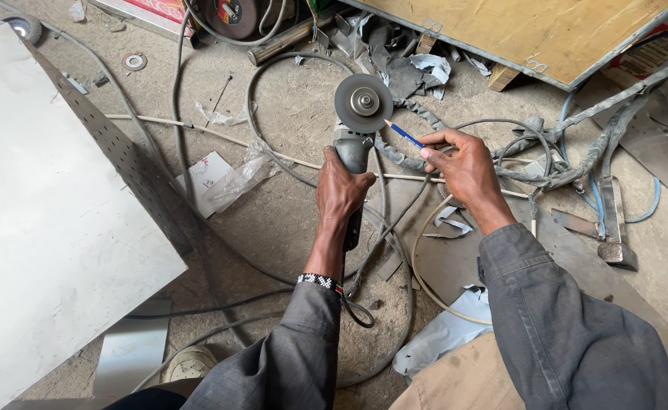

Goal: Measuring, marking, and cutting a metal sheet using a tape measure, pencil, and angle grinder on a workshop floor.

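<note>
Two hands up over a dusty floor, little free room. My left hand (pixel 340 190) is wrapped tight round the body of an angle grinder (pixel 355 129), disc up and flat to the camera. My right hand (pixel 463 167) pinches a blue pencil (pixel 404 134) between thumb and fingers, tip aimed at the disc edge, just short of touching it. Cables (pixel 273 163) loop all around and under the grinder, crowding both sides. Big metal sheet (pixel 45 228) fills the left, its perforated edge near my left forearm. Wooden board (pixel 531 30) closes off the top right. Hammer (pixel 615 220) lies well off to the right. Grinder looks grey and worn, round disc dark with a shiny centre nut.
</note>
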